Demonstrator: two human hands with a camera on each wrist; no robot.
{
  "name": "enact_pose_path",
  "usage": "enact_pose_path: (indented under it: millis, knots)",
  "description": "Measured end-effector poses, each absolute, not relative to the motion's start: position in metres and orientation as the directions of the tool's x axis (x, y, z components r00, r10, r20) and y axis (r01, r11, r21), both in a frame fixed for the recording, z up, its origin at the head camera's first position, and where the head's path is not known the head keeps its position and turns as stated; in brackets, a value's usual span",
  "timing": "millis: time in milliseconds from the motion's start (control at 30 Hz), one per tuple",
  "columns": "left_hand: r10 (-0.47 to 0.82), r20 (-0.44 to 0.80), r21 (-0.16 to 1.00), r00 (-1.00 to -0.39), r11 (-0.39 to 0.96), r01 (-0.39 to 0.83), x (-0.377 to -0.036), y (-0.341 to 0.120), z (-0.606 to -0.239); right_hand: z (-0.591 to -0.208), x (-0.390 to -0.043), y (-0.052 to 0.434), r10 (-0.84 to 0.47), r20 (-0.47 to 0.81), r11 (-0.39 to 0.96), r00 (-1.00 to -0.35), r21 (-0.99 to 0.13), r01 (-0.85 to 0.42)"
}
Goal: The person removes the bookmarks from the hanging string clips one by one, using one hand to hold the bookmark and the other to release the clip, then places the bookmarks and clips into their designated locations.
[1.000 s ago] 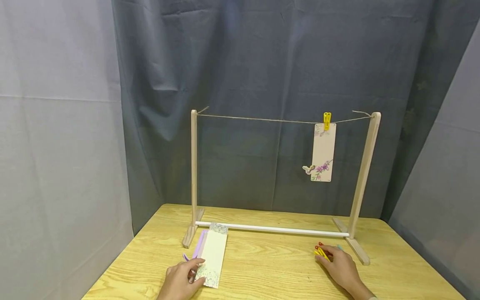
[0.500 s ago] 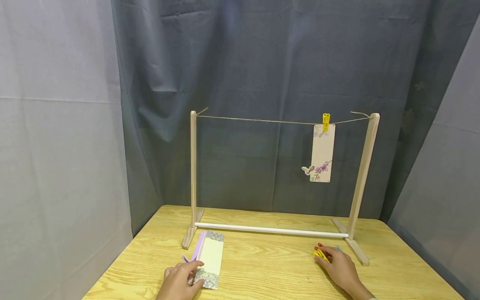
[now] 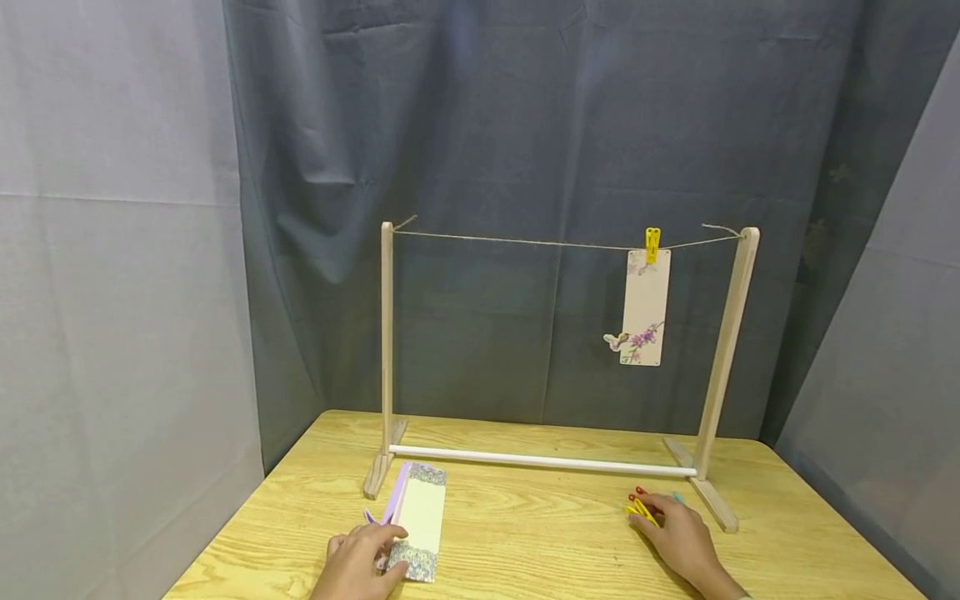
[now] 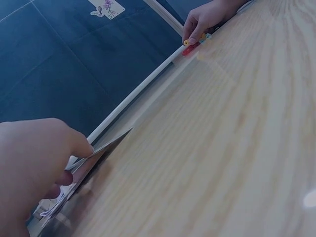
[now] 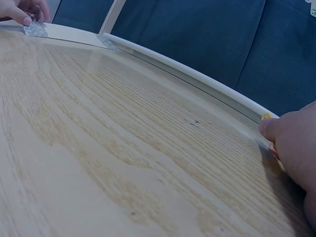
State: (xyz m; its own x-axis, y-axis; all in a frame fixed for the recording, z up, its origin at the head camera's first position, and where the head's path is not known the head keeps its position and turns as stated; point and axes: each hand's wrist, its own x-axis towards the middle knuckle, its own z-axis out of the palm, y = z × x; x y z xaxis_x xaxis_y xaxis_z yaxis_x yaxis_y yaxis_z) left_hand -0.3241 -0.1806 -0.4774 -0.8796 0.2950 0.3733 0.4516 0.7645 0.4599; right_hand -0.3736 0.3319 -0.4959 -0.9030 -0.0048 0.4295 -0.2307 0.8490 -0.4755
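Observation:
My left hand pinches a cream bookmark card with grey floral bands by its lower left edge. Beneath that card a purple-edged card sticks out on the left. In the left wrist view, the bookmark's far end is tilted slightly off the tabletop. My right hand pinches a yellow clothespin low over the right of the table. A red clothespin and a light blue piece lie beside those fingers, mostly hidden. Another bookmark, with flowers and a bird, hangs from a yellow clothespin.
A wooden frame with a left post and right post stands at the back of the table. Twine runs between the post tops, a white rod between the feet. Dark curtain hangs behind.
The bookmark under my left hand has swung a little left and its far end has come down towards me. My right hand has stayed in place with the yellow clothespin.

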Motion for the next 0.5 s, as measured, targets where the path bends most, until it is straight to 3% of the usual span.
enact_pose_path:
  millis: [500]
  knots:
    - [0.318,0.375,0.462,-0.871,0.750,0.473,-0.3246,-0.1839,-0.4800,-0.4952,-0.3727,0.3312,0.002,0.426,0.848,-0.905,-0.480,-0.225]
